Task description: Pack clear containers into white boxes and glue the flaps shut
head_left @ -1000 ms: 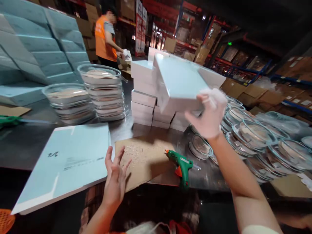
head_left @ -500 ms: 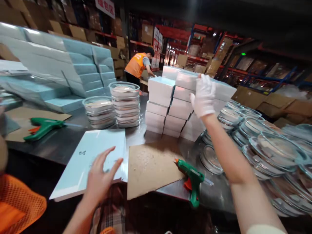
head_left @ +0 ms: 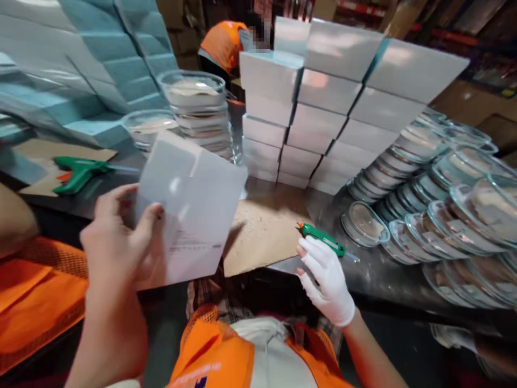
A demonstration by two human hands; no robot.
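Observation:
My bare left hand (head_left: 117, 231) grips a pale white and light-blue box (head_left: 197, 215) by its left side, thumb in front. The box is raised and tilted, with small printed text low on its face. My right hand (head_left: 325, 280), in a white glove with bare fingertips, is at the table's front edge with fingers apart and slightly bent. It overlaps a green hot glue gun (head_left: 323, 237), whose handle is hidden; contact is unclear. The gun's orange nozzle points left at a cardboard sheet (head_left: 266, 231).
Stacked white boxes (head_left: 323, 113) stand behind the cardboard. Glass lidded dishes (head_left: 428, 188) fill the right, with more stacked glass dishes (head_left: 197, 113) left of centre. A second green glue gun (head_left: 76, 172) lies left. A co-worker in an orange vest (head_left: 224, 46) bends beyond.
My left hand has taken hold of the box and tilted it up off the table. My right hand has come down from the box stack to the glue gun. The view has tipped downward.

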